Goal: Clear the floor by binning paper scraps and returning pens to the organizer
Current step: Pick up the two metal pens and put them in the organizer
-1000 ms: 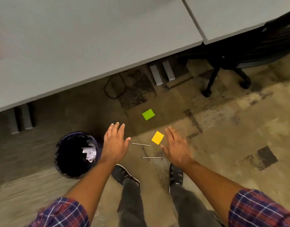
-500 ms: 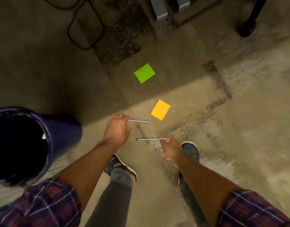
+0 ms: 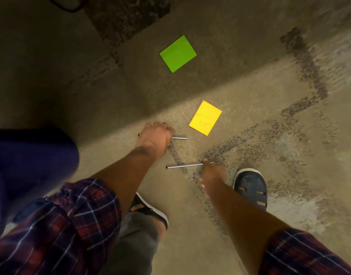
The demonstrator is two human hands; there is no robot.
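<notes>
Two thin silver pens lie on the floor in front of my feet. My left hand [image 3: 154,136] is closed around the far pen [image 3: 179,138], whose right end sticks out past my knuckles and whose tip shows at the left. My right hand [image 3: 211,172] pinches the right end of the near pen [image 3: 183,166], which still lies flat. A yellow paper square [image 3: 206,118] rests just beyond the far pen. A green paper square [image 3: 178,54] sits farther off in shadow.
The dark blue bin [image 3: 31,161] stands at the left, beside my left arm. My two shoes [image 3: 251,187] are planted just behind the pens. A black cable [image 3: 71,7] loops at the top left on the dark floor patch.
The view has dropped much closer to the floor. Both hands went from spread open above the pens to closing on them, left on the far pen, right on the near one.
</notes>
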